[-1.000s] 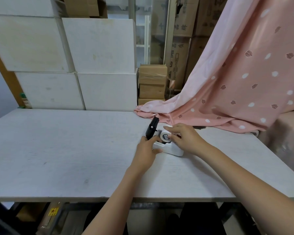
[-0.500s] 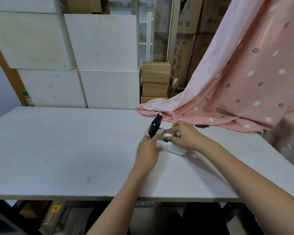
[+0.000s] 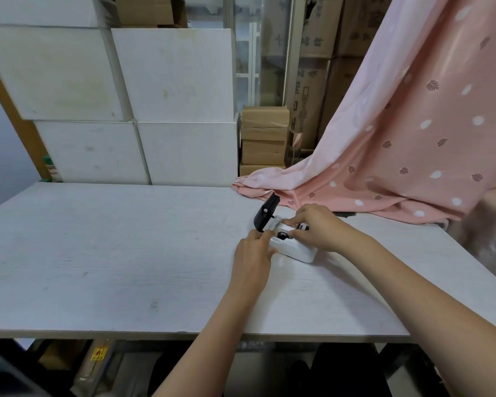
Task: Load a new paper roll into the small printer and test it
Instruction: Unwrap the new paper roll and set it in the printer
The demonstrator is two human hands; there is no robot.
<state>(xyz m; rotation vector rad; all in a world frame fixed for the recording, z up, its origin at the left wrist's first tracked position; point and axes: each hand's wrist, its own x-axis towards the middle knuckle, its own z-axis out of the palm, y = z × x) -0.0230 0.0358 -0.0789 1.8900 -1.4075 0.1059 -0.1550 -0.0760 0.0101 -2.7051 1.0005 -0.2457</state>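
Note:
A small white printer [image 3: 297,250] lies on the white table [image 3: 112,253], right of centre. Its black lid [image 3: 265,214] stands open, tilted up at the printer's far left end. A paper roll [image 3: 283,234] sits in the open bay, mostly hidden by fingers. My left hand [image 3: 254,255] grips the printer's near left end, thumb by the lid hinge. My right hand [image 3: 317,226] reaches over the bay from the right, its fingertips pinching the roll's white paper.
A pink spotted cloth [image 3: 398,156] drapes onto the table's far right, just behind the printer. White blocks [image 3: 169,110] and stacked cardboard boxes [image 3: 265,138] stand behind the far edge. The table's near edge [image 3: 184,335] runs below my forearms.
My right hand's fingers have pushed the roll lower into the bay, so less of it shows. My left hand stays on the printer. The camera has shifted a little.

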